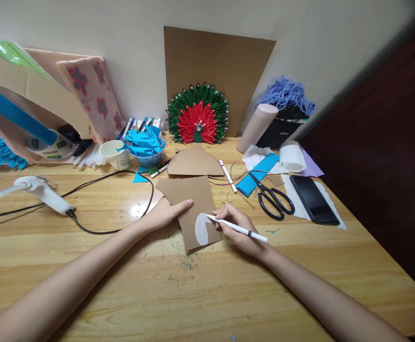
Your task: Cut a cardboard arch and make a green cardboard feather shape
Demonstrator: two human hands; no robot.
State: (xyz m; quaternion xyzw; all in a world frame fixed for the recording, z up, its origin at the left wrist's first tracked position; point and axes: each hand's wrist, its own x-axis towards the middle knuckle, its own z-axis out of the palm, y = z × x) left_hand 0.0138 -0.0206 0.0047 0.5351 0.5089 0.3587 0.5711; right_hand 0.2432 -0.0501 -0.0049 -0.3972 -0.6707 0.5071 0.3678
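Observation:
My left hand (166, 213) grips the left side of a piece of brown cardboard (193, 194), its thumb on top and the other fingers hidden beneath. A rounded white patch (202, 230) lies on the lower part of the cardboard. Pinched in my right hand (237, 225) is a white marker (243, 229), its tip touching the cardboard at the upper right of that patch. Just behind lies a half-round cardboard piece (195, 162). A red-and-white marker (227, 176) rests to its right.
Black-handled scissors (273, 199), blue folded paper (257, 175) and a phone (314, 199) lie at right. A white glue gun (46, 194) with its black cord is at left. Behind stand a bowl of blue strips (145, 147), a paper cup (115, 155) and a red-green peacock (198, 114).

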